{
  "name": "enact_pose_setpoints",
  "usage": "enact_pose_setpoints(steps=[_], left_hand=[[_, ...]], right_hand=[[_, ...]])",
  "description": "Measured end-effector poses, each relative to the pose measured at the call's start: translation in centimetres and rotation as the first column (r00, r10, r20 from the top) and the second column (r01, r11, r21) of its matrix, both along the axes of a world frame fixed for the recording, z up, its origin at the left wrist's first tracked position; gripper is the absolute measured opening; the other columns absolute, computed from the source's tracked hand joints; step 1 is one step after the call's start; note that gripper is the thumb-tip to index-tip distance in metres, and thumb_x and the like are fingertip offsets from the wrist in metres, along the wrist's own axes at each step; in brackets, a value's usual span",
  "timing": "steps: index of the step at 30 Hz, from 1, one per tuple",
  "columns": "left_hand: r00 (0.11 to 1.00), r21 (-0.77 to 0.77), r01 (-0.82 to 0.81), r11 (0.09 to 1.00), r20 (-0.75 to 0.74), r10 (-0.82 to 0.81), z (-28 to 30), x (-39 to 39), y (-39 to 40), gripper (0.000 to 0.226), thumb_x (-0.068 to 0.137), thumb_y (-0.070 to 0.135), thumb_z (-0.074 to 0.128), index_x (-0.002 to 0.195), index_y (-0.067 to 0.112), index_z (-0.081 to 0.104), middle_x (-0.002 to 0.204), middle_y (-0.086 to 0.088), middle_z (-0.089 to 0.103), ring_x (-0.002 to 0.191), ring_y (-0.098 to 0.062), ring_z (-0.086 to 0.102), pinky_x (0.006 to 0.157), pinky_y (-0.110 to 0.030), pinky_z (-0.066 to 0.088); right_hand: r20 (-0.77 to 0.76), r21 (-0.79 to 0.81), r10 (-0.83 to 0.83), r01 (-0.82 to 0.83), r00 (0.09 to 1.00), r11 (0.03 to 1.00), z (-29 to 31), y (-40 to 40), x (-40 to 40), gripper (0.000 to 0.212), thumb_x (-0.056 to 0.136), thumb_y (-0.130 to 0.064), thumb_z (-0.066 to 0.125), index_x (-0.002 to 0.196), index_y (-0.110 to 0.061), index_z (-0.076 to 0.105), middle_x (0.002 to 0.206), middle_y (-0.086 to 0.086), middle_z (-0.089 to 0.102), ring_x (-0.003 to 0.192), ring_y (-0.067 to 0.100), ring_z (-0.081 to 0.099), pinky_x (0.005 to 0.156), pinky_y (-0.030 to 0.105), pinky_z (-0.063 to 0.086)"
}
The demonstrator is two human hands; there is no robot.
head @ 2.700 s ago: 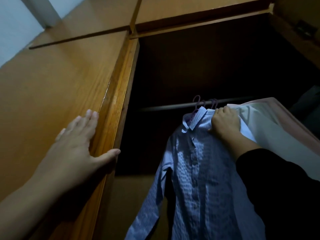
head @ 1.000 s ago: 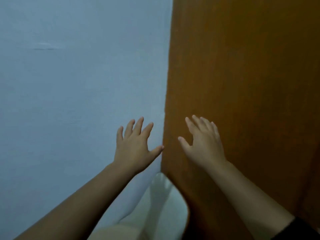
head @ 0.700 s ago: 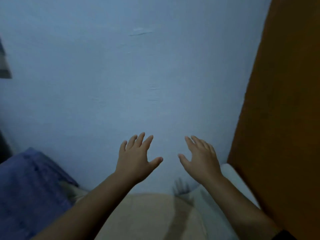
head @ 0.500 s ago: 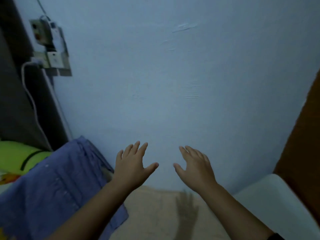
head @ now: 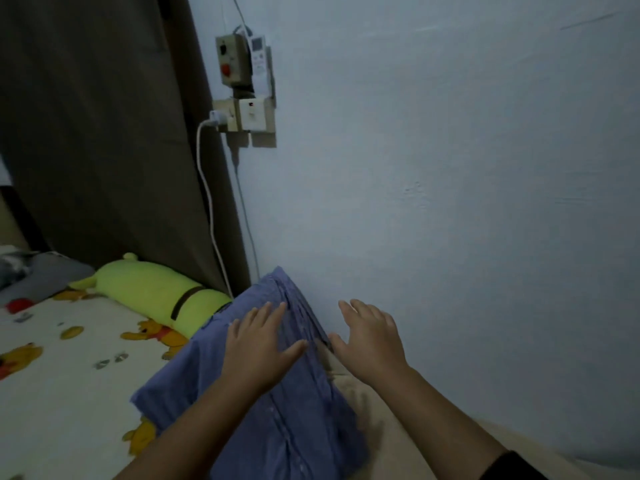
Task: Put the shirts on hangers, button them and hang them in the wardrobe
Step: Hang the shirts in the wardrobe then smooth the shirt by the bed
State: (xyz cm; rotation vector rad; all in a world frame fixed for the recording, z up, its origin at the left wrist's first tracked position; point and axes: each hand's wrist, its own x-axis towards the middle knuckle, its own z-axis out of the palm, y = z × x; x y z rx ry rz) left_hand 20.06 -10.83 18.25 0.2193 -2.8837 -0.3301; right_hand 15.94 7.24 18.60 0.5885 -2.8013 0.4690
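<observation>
A blue shirt (head: 298,417) lies spread on the bed against the pale wall, its button placket running down the middle. My left hand (head: 258,344) hovers over its upper part with fingers spread and straight, holding nothing. My right hand (head: 370,336) is out to the right of the shirt's edge, close to the wall, fingers also spread and empty. A beige cloth (head: 367,400) lies under the shirt on its right side. No hanger and no wardrobe are in view.
The bed sheet (head: 62,382) with cartoon bears fills the lower left. A long green plush pillow (head: 156,292) lies behind the shirt. A dark curtain (head: 104,133) hangs at the left. Wall sockets (head: 247,116) with a white cable (head: 211,202) sit above the bed.
My view has swung left from the wardrobe and its hung light-blue shirt to the bed. Both hands, empty, have come down over the blue shirt lying there.
</observation>
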Motion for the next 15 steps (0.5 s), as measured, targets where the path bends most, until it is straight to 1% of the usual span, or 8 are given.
enact_pose_setpoints(steps=[3,6,8,9,12,15], left_hand=[[0.999,0.012,-0.034,0.999,0.009,0.034,-1.2,-0.9,-5.7,0.08,0.087,0.068,0.04,0.152,0.03,0.013,0.16,0.003,0.014,0.146,-0.017,0.011,0.118,-0.041,0.01],[0.996,0.057,-0.085,0.995,0.038,0.083,-2.5,-2.0,-10.4,0.08,0.087,0.068,0.042,0.152,0.029,0.015,0.159,0.003,0.017,0.145,-0.018,0.014,0.117,-0.042,0.012],[0.993,0.092,-0.114,0.989,0.049,0.11,-3.2,-2.8,-12.9,0.078,0.088,0.066,0.043,0.151,0.027,0.017,0.158,0.003,0.021,0.143,-0.017,0.019,0.115,-0.041,0.015],[0.991,0.113,-0.129,0.985,0.052,0.124,-3.6,-3.3,-14.1,0.077,0.088,0.065,0.044,0.15,0.027,0.019,0.157,0.003,0.023,0.142,-0.018,0.021,0.114,-0.041,0.017],[0.981,0.18,-0.193,0.964,0.071,0.183,-4.8,-4.9,-17.1,0.076,0.089,0.062,0.045,0.151,0.025,0.02,0.157,0.001,0.024,0.142,-0.02,0.024,0.112,-0.04,0.021],[0.963,0.289,-0.269,0.919,0.108,0.248,-6.5,-7.1,-20.0,0.075,0.091,0.059,0.045,0.151,0.021,0.021,0.156,-0.002,0.028,0.139,-0.023,0.031,0.108,-0.041,0.028]], right_hand=[[0.021,0.031,0.038,-0.038,0.999,0.999,-0.6,-6.4,-1.8,0.062,0.094,-0.048,0.04,0.148,-0.02,0.024,0.151,0.001,0.03,0.137,0.019,0.028,0.11,0.034,0.019],[0.067,0.063,0.091,-0.095,0.994,0.993,-1.5,-12.0,-3.6,0.064,0.092,-0.05,0.038,0.148,-0.02,0.025,0.151,0.001,0.031,0.136,0.02,0.029,0.11,0.036,0.021],[0.083,0.09,0.124,-0.131,0.989,0.987,-2.1,-15.1,-4.8,0.068,0.088,-0.053,0.033,0.147,-0.02,0.026,0.149,0.002,0.033,0.134,0.021,0.031,0.11,0.037,0.022],[0.089,0.103,0.14,-0.149,0.986,0.984,-2.3,-16.4,-5.5,0.068,0.087,-0.052,0.033,0.146,-0.019,0.027,0.148,0.003,0.035,0.134,0.021,0.032,0.111,0.038,0.022],[0.096,0.144,0.181,-0.193,0.979,0.971,-3.0,-19.8,-8.2,0.062,0.092,-0.047,0.042,0.146,-0.019,0.03,0.147,0.004,0.038,0.132,0.023,0.033,0.111,0.038,0.022],[0.086,0.187,0.226,-0.239,0.97,0.953,-3.7,-22.9,-11.5,0.06,0.093,-0.046,0.042,0.145,-0.019,0.032,0.146,0.004,0.039,0.132,0.023,0.035,0.109,0.038,0.024]])
